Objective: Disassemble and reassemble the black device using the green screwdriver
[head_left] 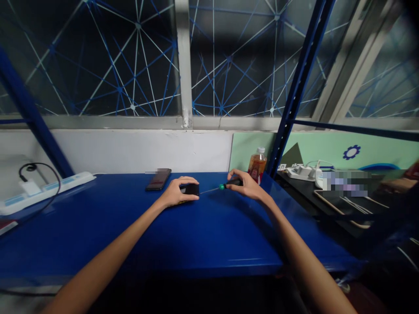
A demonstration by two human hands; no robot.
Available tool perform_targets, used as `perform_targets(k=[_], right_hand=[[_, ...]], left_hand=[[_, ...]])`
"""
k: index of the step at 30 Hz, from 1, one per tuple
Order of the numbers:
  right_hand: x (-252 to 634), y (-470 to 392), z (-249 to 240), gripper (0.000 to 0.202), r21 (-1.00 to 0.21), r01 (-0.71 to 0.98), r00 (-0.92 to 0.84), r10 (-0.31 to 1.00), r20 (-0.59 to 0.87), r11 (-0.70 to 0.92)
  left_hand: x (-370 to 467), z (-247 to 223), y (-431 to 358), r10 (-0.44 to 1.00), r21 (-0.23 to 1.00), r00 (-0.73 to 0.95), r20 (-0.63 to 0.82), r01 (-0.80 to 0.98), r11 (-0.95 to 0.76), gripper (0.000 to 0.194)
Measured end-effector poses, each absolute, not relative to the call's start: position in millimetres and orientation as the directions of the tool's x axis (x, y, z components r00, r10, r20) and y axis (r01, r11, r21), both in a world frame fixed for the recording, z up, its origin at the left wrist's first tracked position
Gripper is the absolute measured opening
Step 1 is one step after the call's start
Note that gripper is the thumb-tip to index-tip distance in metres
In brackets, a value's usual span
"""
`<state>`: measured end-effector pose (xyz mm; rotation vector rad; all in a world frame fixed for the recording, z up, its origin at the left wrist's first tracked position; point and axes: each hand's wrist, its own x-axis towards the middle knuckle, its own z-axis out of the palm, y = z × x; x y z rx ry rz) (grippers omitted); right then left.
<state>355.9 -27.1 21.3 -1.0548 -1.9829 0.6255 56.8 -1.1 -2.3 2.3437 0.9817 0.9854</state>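
Observation:
My left hand grips a small black box-like object close to the blue tabletop, thumb on the near side and fingers over the far side. My right hand is closed round the black handle of a screwdriver with a green collar. Its thin metal shaft points left, and the tip is at the right end of the black object. Whether the tip touches it or enters it is too small to tell.
A dark phone lies behind my left hand. Behind my right hand stands a drink bottle. A white power strip with a plug and black cable is at the left. Blue shelf posts rise on both sides; cables and devices lie right.

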Motion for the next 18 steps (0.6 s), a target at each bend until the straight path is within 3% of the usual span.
perform_targets(k=[5, 10, 12, 14, 18], right_hand=[[355, -31, 24, 0.030, -0.819, 0.366, -0.314, 0.887, 0.338, 0.442], [348, -32, 23, 0.045, -0.667, 0.535, -0.204, 0.846, 0.493, 0.518], [348, -32, 22, 0.039, -0.647, 0.535, -0.234, 0.831, 0.504, 0.543], [351, -32, 21, 0.030, -0.689, 0.475, -0.297, 0.836, 0.461, 0.548], [358, -30, 16, 0.036, -0.819, 0.321, -0.385, 0.855, 0.346, 0.476]], left_hand=[[57, -3, -1, 0.732, 0.600, 0.500, 0.464, 0.430, -0.674, 0.041], [60, -6, -2, 0.726, 0.588, 0.514, 0.457, 0.438, -0.680, 0.044], [60, -7, -2, 0.722, 0.578, 0.524, 0.451, 0.445, -0.684, 0.045], [61, -8, -3, 0.723, 0.572, 0.528, 0.445, 0.454, -0.683, 0.046], [60, -7, -3, 0.732, 0.576, 0.518, 0.442, 0.462, -0.674, 0.048]])
